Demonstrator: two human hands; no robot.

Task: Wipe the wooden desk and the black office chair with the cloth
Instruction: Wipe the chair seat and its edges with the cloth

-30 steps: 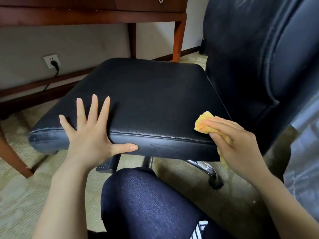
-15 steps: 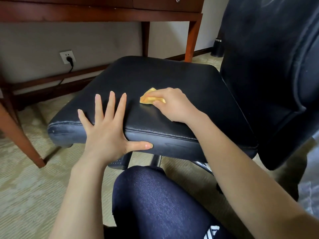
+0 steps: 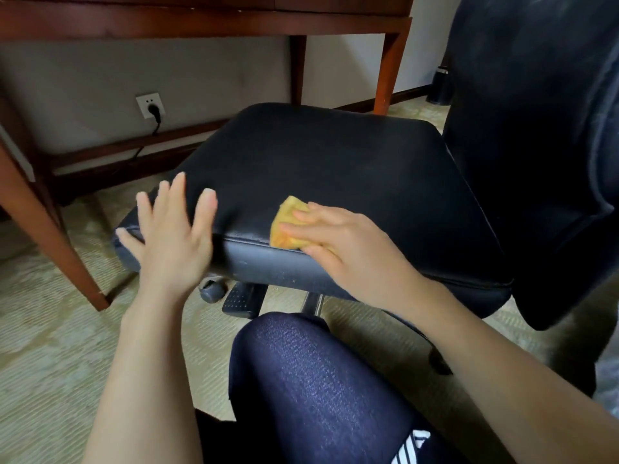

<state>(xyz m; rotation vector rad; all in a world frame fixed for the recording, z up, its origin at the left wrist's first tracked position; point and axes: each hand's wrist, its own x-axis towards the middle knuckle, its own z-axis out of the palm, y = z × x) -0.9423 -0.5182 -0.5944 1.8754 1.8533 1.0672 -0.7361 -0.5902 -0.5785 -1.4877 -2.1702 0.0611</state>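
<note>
cloth on chair seat, front edge

yellow cloth (image 3: pixel 286 226) lies folded on the seat of the black office chair (image 3: pixel 335 162), at its front edge, left of centre. right hand (image 3: pixel 338 244) presses it down with near-straight fingers; grip flat, not clenched round it. left hand (image 3: pixel 170 244) spread at the seat's front-left corner, grip released, blurred; contact unclear. wooden desk (image 3: pixel 201 20) stands behind the chair. knee (image 3: pixel 301 373) just below the seat.
</note>
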